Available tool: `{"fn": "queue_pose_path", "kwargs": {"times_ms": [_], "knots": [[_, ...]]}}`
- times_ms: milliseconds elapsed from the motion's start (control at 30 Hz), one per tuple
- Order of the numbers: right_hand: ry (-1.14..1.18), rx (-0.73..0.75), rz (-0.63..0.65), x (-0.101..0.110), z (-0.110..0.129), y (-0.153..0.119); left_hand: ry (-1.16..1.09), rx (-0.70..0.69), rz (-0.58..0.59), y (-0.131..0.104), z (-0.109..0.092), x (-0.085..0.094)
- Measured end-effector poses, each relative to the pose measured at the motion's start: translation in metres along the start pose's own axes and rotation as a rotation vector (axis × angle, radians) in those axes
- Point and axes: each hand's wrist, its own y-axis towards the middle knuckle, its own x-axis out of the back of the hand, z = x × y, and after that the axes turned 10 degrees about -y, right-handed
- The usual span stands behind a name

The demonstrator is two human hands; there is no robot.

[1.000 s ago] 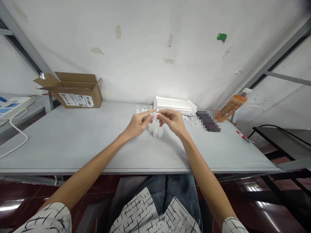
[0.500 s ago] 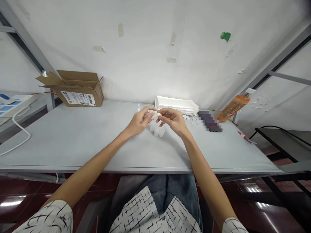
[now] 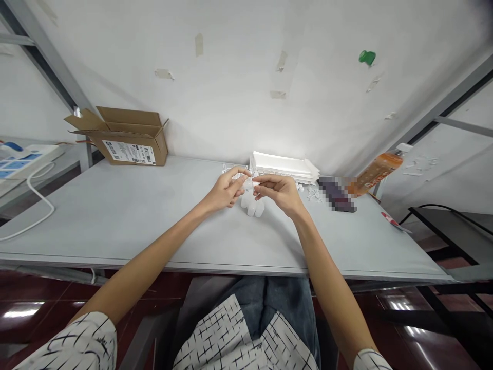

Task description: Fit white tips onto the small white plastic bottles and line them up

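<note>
Over the middle of the table, my left hand point(image 3: 226, 191) pinches a small translucent white plastic piece point(image 3: 247, 183) between thumb and fingers. My right hand point(image 3: 280, 194) meets it from the other side, its thumb and forefinger pressed together at the piece's edge. Whatever those right fingertips hold is too small to make out. Just below the fingertips, several whitish translucent pieces point(image 3: 253, 207) lie in a cluster on the grey table point(image 3: 200, 236). Some small white parts behind my hands are partly hidden.
A stack of white sheets or packets point(image 3: 284, 167) lies against the wall. To its right are small white plastic bits point(image 3: 315, 193), a pixelated dark flat object point(image 3: 337, 195) and a tilted orange drink bottle point(image 3: 376, 173). An open cardboard box point(image 3: 133, 149) stands at the back left.
The whole view has shifted slightly. My hands remain together over the cluster, with the left fingers and the piece turned a little and the right fingertips still close against it.
</note>
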Motion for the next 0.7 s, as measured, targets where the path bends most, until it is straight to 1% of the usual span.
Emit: {"fn": "queue_pose_path", "kwargs": {"times_ms": [200,333,533,633,700], "knots": [[-0.014,0.011,0.0,-0.001,0.003,-0.001,-0.01,-0.047,0.039,0.0,0.001,0.0],[-0.104,-0.003,-0.029,-0.002,0.007,-0.001,0.028,-0.153,0.062,0.001,0.007,0.002],[-0.29,0.017,-0.062,-0.005,0.004,-0.001,0.17,-0.29,0.07,0.002,0.012,0.001],[-0.311,0.009,-0.08,-0.004,0.002,-0.001,0.193,-0.295,0.09,0.002,0.011,0.0],[-0.279,0.03,-0.096,-0.003,0.003,-0.001,0.169,-0.277,0.091,0.002,0.011,-0.001]]}}
